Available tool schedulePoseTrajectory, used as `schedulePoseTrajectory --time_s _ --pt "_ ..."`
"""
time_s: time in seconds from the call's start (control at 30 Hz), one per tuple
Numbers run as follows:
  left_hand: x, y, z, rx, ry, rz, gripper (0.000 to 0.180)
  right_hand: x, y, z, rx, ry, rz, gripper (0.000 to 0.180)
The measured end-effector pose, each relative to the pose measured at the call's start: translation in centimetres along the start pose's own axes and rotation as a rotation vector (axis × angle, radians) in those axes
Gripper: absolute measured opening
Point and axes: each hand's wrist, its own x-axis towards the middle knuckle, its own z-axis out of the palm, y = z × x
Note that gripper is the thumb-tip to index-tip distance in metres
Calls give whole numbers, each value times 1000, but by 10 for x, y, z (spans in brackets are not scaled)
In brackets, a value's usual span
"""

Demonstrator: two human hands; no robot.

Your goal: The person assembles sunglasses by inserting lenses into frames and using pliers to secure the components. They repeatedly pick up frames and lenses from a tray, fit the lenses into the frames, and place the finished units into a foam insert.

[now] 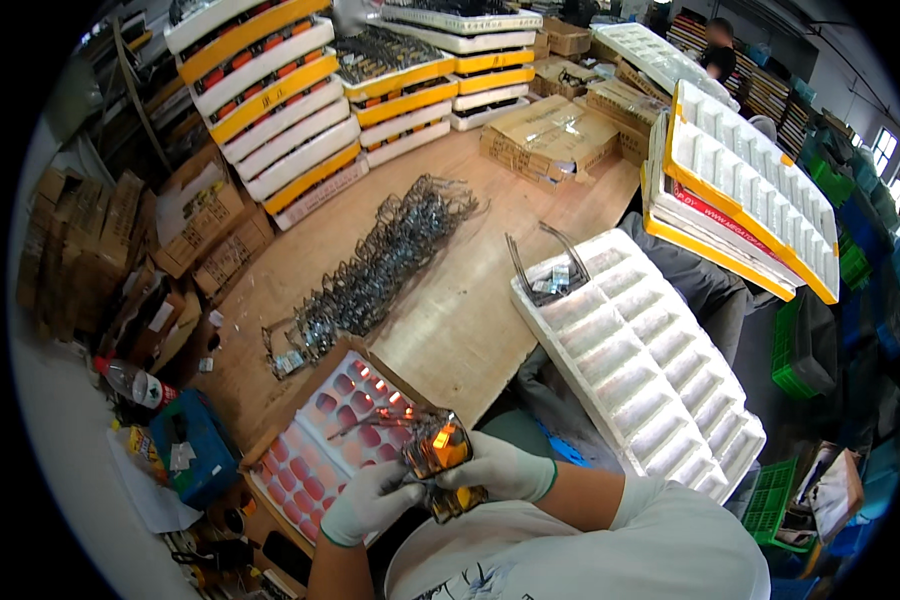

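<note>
In front of my body both white-gloved hands hold a pair of glasses [440,446] with shiny orange and dark lenses; its thin arms point left. My left hand [372,502] pinches it from the lower left. On the other side, my right hand [508,468] has its fingers closed round the frame. Just beyond and left lies a cardboard box [262,462] with rows of pink lenses [300,468] in white trays. A long heap of thin-framed glasses [370,262], some with small tags, stretches over the wooden table [450,345].
To the right, a white foam tray [625,345] with many compartments holds glasses [553,280] in its far corner. Stacked foam trays [270,110] and cardboard boxes [550,135] line the far side. At left are a bottle [135,382] and a blue box [195,448]. Another person [718,50] is far back.
</note>
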Motion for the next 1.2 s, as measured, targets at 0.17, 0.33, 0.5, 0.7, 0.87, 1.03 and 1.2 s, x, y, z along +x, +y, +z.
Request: schedulePoseTrajectory --time_s 0.17,0.33,0.5,0.7,0.87,1.03,1.2 --pt "-10 16 22 283 293 163 26 -4 10 6 90 9 -11 64" --pt "15 24 28 760 417 338 31 -6 9 9 68 19 -176 55" --pt "56 34 38 961 685 505 39 -19 -9 -20 -1 265 -416 36" --pt "56 7 9 949 658 284 34 -76 -74 -149 -1497 717 -816 52" --pt "34 -44 36 967 707 155 30 -141 -166 -301 -2163 840 -217 44" --pt "34 -42 98 845 627 5 28 -130 -236 -389 -2429 787 -30 29" --pt "53 -28 115 684 607 -116 30 -110 -244 -439 -2477 577 37 34"
